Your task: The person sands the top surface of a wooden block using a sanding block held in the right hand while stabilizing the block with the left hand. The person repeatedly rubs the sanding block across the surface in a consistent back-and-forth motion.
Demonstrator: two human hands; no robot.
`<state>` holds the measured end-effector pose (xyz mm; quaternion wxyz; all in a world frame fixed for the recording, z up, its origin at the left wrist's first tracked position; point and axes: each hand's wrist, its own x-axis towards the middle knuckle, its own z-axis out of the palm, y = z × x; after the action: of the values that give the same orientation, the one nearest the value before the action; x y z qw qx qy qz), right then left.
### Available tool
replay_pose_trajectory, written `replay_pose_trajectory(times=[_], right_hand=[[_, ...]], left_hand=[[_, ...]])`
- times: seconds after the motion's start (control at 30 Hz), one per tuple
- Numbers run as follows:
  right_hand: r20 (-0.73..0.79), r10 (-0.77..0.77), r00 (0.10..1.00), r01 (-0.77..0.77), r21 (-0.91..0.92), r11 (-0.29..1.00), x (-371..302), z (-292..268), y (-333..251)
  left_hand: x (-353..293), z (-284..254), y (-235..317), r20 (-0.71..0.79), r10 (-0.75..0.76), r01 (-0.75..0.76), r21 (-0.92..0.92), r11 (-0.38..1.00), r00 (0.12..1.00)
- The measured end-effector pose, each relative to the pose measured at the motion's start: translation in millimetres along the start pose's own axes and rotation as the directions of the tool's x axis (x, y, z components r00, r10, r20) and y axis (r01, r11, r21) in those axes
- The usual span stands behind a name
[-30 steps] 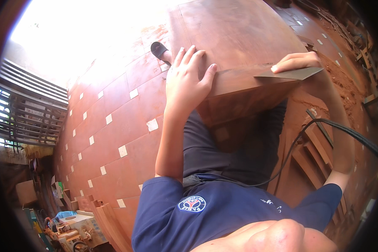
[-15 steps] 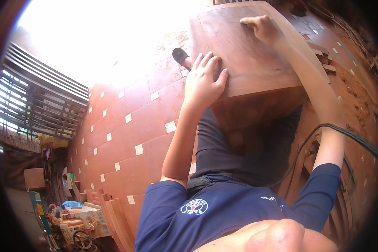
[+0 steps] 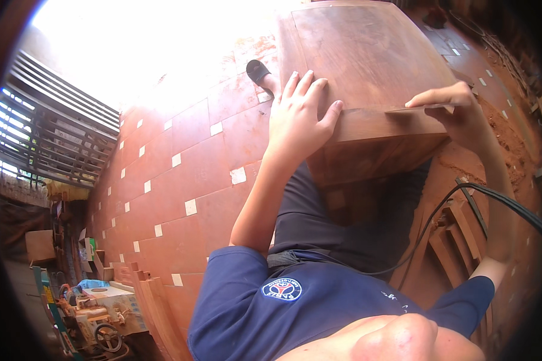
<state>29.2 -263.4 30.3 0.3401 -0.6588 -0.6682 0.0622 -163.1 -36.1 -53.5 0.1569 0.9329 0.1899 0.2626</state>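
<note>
A brown wooden box-like piece (image 3: 367, 54) with a broad panelled top stands in front of me, over my legs. My left hand (image 3: 298, 114) lies flat on its near left corner, fingers spread, holding nothing. At the near right corner, my right hand (image 3: 464, 114) is closed, thumb and fingers pinching a thin flat sheet (image 3: 435, 107). The sheet appears nearly edge-on, low over the top's near edge; whether it touches the wood I cannot tell, nor what it is made of.
A black cable (image 3: 494, 195) loops past my right arm. Cut wood pieces (image 3: 454, 240) lie on the right. A machine with a handwheel (image 3: 108, 337) and upright boards (image 3: 156, 307) stand at lower left. My foot in a dark slipper (image 3: 258, 71) rests on the tiled floor (image 3: 214, 180).
My right hand has come from the far part of the panel back toward me, to the near right corner. My left hand stays on the near left corner.
</note>
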Motion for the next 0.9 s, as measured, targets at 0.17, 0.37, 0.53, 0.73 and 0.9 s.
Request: replay_pose_trajectory(times=[0.17,0.37,0.53,0.73,0.9], right_hand=[[-0.297,0.219,0.929,-0.313,-0.321,0.894,34.8,-17.4,70.1],[-0.347,-0.106,0.932,-0.082,-0.486,0.87,105.6,13.5,145.5],[-0.244,0.076,0.967,-0.183,-0.453,0.872,95.8,31.7,108.6],[-0.119,-0.12,0.986,0.083,-0.274,0.958,13.0,14.1,43.3],[-0.11,0.096,0.989,-0.102,-0.046,0.994,-23.5,-16.4,40.1]], left_hand=[[4.6,2.0,1.1,0.012,-0.001,0.001,-0.024,1.0,1.0],[6.7,3.8,-0.4,0.015,0.001,-0.001,-0.013,1.0,1.0],[6.1,2.0,-2.4,0.014,0.005,-0.005,0.0,1.0,1.0],[3.2,1.8,1.4,0.024,0.015,-0.016,0.055,0.998,1.0],[1.3,1.1,5.3,0.037,0.003,-0.005,0.074,0.997,0.999]])
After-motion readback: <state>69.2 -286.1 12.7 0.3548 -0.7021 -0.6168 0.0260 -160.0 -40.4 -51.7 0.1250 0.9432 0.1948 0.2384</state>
